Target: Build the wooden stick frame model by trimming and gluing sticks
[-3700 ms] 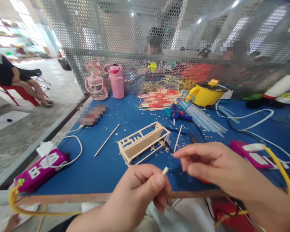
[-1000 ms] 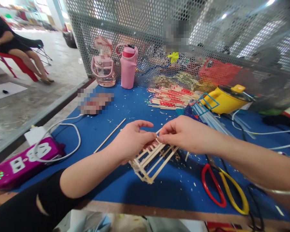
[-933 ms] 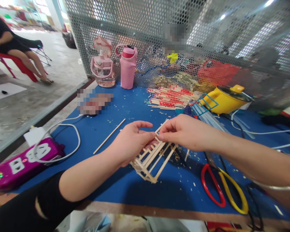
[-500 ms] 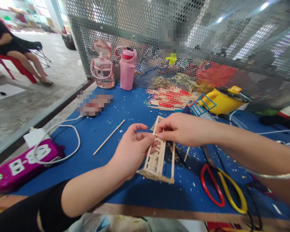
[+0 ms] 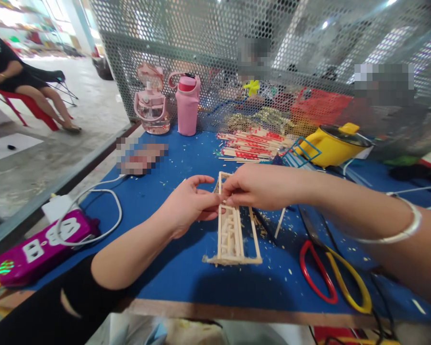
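Observation:
A small frame of wooden sticks (image 5: 237,235) stands on the blue table in front of me, with short rungs between its long sticks. My left hand (image 5: 192,201) is at its left side, thumb and fingers closed at the frame's upper part; what they hold is too small to make out. From the right my right hand (image 5: 244,187) reaches over the top of the frame, its fingertips pinched close to my left fingertips. Whatever is between the right fingertips is hidden.
Red-and-yellow-handled scissors (image 5: 334,278) lie at the right. Farther back are a stick pile (image 5: 251,146), a yellow pot (image 5: 334,146) and two pink bottles (image 5: 187,105). A purple power strip (image 5: 46,249) lies left. A person (image 5: 28,81) sits beyond.
Both hands have shifted slightly left with the frame, which now stands straighter in view. The loose stick that lay left of my left hand no longer shows there.

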A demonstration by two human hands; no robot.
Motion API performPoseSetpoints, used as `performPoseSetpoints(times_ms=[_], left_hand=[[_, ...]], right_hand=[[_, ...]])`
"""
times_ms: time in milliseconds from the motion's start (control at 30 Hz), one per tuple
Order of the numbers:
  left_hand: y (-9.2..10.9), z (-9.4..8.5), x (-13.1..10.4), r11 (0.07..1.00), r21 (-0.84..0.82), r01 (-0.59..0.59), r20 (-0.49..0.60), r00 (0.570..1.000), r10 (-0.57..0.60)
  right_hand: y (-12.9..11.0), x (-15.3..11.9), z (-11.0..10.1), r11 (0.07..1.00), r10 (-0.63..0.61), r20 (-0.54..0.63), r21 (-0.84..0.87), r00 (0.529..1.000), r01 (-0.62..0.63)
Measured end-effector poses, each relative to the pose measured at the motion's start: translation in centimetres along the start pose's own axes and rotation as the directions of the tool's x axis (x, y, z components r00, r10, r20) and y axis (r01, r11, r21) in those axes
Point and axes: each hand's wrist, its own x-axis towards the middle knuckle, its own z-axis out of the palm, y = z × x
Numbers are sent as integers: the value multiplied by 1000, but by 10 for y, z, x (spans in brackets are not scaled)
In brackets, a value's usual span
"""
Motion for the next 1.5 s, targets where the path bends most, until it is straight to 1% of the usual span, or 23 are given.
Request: performPoseSetpoints(times_ms=[167,267,333,467,533,633,833,933,1000,1067,1133,1300,1500], left_hand=[[-1,0,1,1000,-21,-12,24,1000,12],[-1,0,3,999,-38,20,14,1000,-19],[-1,0,4,999,-36,21,10,1000,-21],[-2,1,2,1000,18,-24,2,1000,23],[-2,2,1,996,66,-67,-18,997,68],[-3,3,-1,983,130,-128,-37,990,134],[-3,8,-1,982,121,-145,-76,985,155],[-4,10,0,989,84,-124,-98,986,132],[-4,11,1,995,47,-83,-106,991,88],[-4,10,0,999,10,-42,-97,994,42],[-4,9,0,1000,-13,-20,-79,997,19],[-5,7,2,999,-22,-25,-55,998,24],[-4,5,2,999,-37,23,-46,999,-25]], right_hand=[[9,-3,8,990,39,-40,138,998,-33],[14,-4,15,981,1,-90,193,996,17],[15,-6,20,981,-15,-138,190,990,42],[12,-9,24,984,52,-186,179,981,-19],[9,-9,25,981,89,-204,185,975,-51],[6,-7,25,981,99,-233,189,967,-55],[7,-7,28,969,142,-231,230,962,-88],[11,-8,27,962,134,-218,263,967,-74],[14,-9,26,942,147,-172,325,974,-85],[16,-9,24,911,174,-128,396,976,-110],[18,-10,23,891,192,-110,436,975,-126],[19,-8,26,904,193,-126,409,973,-126],[17,-8,33,911,205,-165,392,965,-127]])
